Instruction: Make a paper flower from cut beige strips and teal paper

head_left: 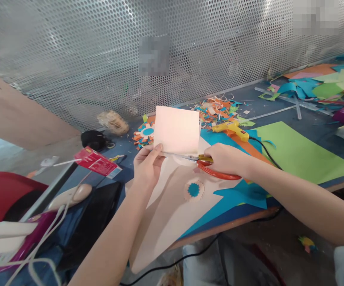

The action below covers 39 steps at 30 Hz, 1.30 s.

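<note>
Small paper (pixel 176 129) lit brightly, nearly washed out. Soft shadows cast on big sheet (pixel 156 222). Glints thrown off metal screen (pixel 100 59). Edges stretched, blurred.

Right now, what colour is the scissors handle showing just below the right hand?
The scissors handle is orange-red; it shows best in the head view.

Looking out from head height, forward and down over the table (pixel 314 131)! Left hand (pixel 148 165) and right hand (pixel 223 157) sit close, mid-frame, with mesh (pixel 100 59) across the top.
</note>
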Each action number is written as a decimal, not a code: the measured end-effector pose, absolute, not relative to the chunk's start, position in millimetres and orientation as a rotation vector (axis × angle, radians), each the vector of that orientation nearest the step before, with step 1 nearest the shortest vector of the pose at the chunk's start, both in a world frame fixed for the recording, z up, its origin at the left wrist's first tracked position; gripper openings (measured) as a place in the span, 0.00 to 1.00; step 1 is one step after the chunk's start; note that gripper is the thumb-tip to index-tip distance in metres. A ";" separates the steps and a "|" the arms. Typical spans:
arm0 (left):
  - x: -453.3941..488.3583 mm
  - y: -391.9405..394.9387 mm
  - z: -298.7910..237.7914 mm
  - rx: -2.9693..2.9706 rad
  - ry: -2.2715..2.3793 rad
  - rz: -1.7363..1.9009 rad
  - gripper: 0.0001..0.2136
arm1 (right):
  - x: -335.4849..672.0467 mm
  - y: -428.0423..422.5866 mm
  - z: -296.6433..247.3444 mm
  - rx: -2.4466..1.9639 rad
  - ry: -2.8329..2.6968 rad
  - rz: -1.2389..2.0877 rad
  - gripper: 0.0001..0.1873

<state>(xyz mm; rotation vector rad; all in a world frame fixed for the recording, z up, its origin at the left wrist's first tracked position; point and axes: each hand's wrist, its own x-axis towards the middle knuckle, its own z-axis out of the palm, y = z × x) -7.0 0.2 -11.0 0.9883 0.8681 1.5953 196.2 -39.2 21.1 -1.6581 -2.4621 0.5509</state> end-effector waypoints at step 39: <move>-16.4 -2.2 -18.4 1.425 0.992 1.466 0.10 | 195.8 -40.8 24.6 -1.668 -2.338 0.570 0.27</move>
